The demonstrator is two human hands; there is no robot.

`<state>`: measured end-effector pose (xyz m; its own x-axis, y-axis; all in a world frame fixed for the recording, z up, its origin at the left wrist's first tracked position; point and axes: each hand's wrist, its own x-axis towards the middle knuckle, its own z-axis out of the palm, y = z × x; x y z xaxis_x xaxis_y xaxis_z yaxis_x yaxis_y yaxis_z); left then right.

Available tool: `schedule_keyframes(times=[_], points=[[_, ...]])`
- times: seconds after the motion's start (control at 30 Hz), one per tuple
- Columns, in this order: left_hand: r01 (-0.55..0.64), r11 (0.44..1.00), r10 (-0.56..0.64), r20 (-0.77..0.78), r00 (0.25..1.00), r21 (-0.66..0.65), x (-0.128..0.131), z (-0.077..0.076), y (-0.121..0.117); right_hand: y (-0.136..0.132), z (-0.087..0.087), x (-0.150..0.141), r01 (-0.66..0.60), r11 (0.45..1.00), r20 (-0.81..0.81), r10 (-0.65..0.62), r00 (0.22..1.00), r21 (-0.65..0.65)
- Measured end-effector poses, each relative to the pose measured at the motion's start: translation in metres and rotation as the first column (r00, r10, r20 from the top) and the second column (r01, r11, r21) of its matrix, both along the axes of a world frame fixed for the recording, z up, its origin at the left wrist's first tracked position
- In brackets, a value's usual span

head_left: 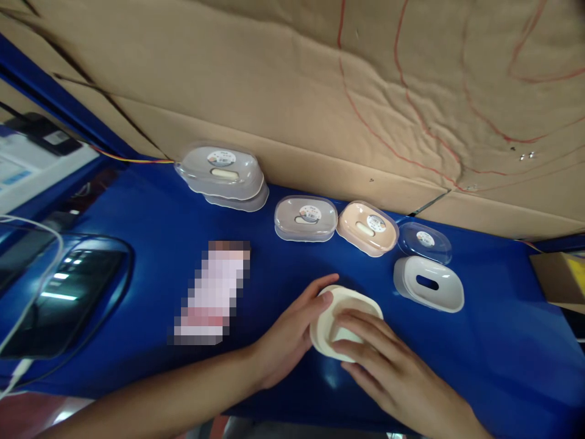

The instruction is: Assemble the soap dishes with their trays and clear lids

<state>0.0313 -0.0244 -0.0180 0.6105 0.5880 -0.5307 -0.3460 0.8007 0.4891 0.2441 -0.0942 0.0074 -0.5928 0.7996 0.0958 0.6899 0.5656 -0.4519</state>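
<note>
A cream oval soap dish point(323, 329) is held up over the front of the blue table. My left hand point(292, 323) grips its left side, with the thumb on the rim and the fingers round the outside. My right hand point(395, 369) reaches in from the right, its fingers bent over the dish's hollow and its right edge. Those fingers hide part of the inside. Right of my hands rests a whitish soap dish point(446, 281) with an oval slot in its middle. A clear lid point(423, 242) with a round label lies just behind it.
Along the cardboard wall point(274, 79) stand a peach lidded dish point(361, 216), a grey lidded dish point(287, 213) and a stack of lidded dishes point(196, 167). At left are a blurred-out phone-like rectangle point(214, 292), a dark tablet point(68, 299) and cables point(130, 268). A cardboard box point(555, 277) sits far right.
</note>
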Motion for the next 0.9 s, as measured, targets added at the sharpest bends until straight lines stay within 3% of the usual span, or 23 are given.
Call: schedule_keyframes(times=[0.07, 0.13, 0.2, 0.3, 0.33, 0.4, 0.53, 0.63, 0.73, 0.83, 0.9], points=[[0.090, 0.991, -0.080, 0.099, 0.992, -0.099, 0.002, -0.004, -0.005, 0.002, 0.003, 0.001, -0.058, 0.998, -0.001, 0.058, 0.998, 0.017], [0.098, 0.983, -0.074, 0.154, 0.985, -0.154, 0.004, -0.008, -0.008, 0.006, 0.005, 0.014, -0.009, 0.999, 0.006, 0.009, 1.000, 0.034], [0.061, 0.978, -0.032, 0.145, 0.989, -0.199, 0.005, -0.010, -0.007, 0.010, 0.002, 0.036, 0.170, 0.982, 0.049, -0.174, 0.984, 0.076], [-0.006, 0.973, 0.029, 0.094, 0.995, -0.230, 0.004, -0.006, -0.002, 0.016, -0.014, 0.075, 0.468, 0.857, 0.215, -0.509, 0.833, 0.214], [-0.019, 0.973, 0.040, 0.086, 0.996, -0.230, 0.004, -0.004, 0.001, 0.017, -0.020, 0.086, 0.509, 0.820, 0.267, -0.568, 0.778, 0.261], [-0.032, 0.974, 0.051, 0.080, 0.995, -0.226, 0.003, 0.000, 0.004, 0.020, -0.031, 0.098, 0.522, 0.804, 0.331, -0.594, 0.734, 0.286], [-0.036, 0.972, 0.052, 0.064, 0.997, -0.232, 0.004, -0.001, 0.005, 0.024, -0.029, 0.084, 0.441, 0.855, 0.280, -0.510, 0.814, 0.274], [-0.035, 0.972, 0.055, 0.081, 0.995, -0.234, 0.006, -0.006, 0.003, 0.021, -0.015, 0.048, 0.347, 0.891, 0.148, -0.401, 0.904, 0.293], [0.009, 0.978, 0.028, 0.175, 0.984, -0.207, 0.006, -0.008, 0.001, 0.011, -0.008, 0.003, 0.177, 0.946, 0.059, -0.200, 0.978, 0.271], [0.017, 0.987, 0.016, 0.202, 0.979, -0.158, 0.004, -0.006, 0.001, 0.002, -0.009, -0.032, 0.041, 0.953, 0.055, -0.060, 0.997, 0.299], [0.000, 0.993, 0.021, 0.175, 0.984, -0.119, 0.002, -0.004, 0.002, 0.001, -0.009, -0.039, 0.002, 0.959, 0.080, -0.025, 0.996, 0.283]])
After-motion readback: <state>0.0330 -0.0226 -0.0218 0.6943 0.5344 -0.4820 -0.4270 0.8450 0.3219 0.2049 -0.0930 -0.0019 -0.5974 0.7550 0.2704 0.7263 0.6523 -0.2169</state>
